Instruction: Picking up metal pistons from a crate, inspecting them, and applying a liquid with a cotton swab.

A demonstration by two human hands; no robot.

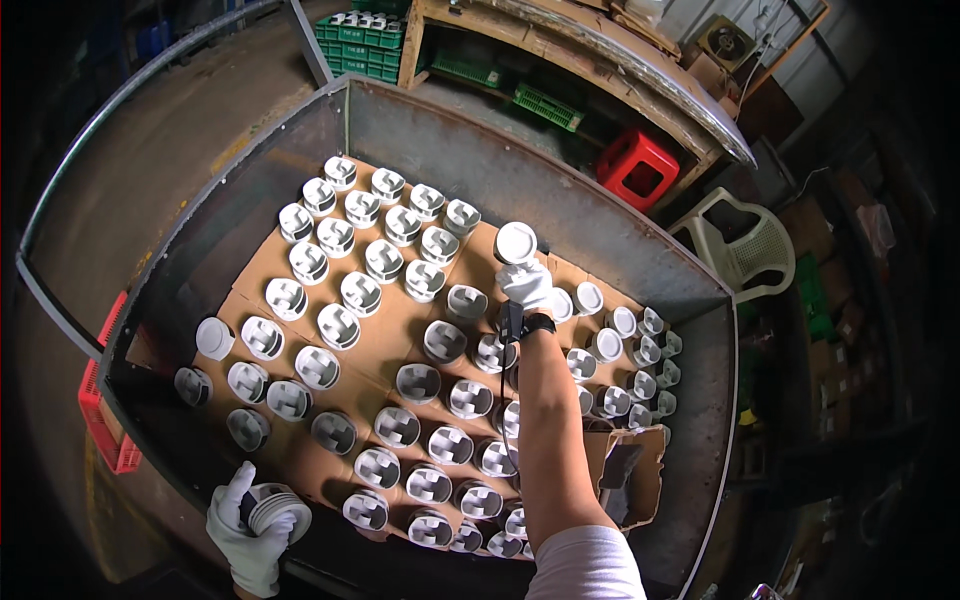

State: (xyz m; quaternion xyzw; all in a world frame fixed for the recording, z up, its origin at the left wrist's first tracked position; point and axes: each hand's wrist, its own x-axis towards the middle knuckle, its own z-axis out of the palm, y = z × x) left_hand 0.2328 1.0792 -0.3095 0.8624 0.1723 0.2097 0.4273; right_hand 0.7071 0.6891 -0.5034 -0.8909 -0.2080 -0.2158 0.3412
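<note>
My right hand (527, 284), in a white glove, reaches far into the metal bin. Its fingers are closed on a silver piston (516, 242) whose round crown faces up, near the bin's far wall. At the bin's near left edge my gloved left hand (243, 545) grips another piston (277, 512), tilted so its ring grooves show. Rows of similar pistons (397, 426) stand on brown cardboard (385, 345) lining the bin floor. Most have their hollow skirts upward; a few, like the piston (214, 338) at the left, show flat crowns. My right forearm hides some of them.
The bin's tall metal walls (480, 150) surround the pistons. Inside, an open cardboard box (640, 475) sits at the right. Beyond the bin are a red stool (638, 168), a pale plastic chair (745, 250), a workbench (560, 45) and green crates (360, 50). A red basket (105, 420) stands outside left.
</note>
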